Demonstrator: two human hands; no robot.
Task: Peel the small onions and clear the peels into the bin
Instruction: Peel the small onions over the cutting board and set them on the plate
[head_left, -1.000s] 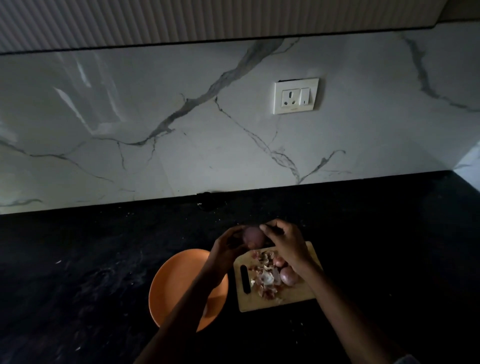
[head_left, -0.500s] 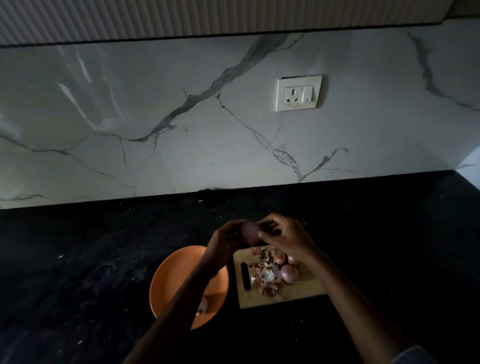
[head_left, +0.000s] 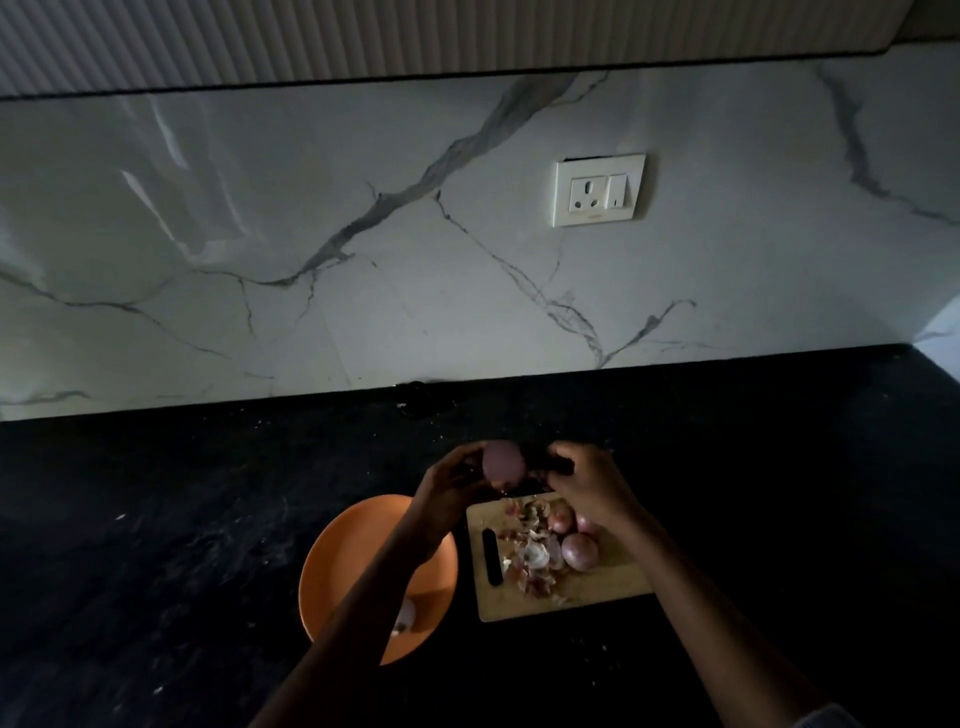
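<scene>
You're mid-peel: your left hand (head_left: 447, 493) grips the onion (head_left: 503, 464) above the cutting board (head_left: 597, 587) at its 11 o'clock corner, your right hand (head_left: 587, 483) pinches its skin; next, strip it clear.

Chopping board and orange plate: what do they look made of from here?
Chopping board: looks like wood or bamboo, matte pale tan, with a cut-out handle slot. Orange plate: probably plastic or melamine, going by its even colour and smooth, low-sheen surface; glazed ceramic can't be ruled out in this dim light.
</scene>
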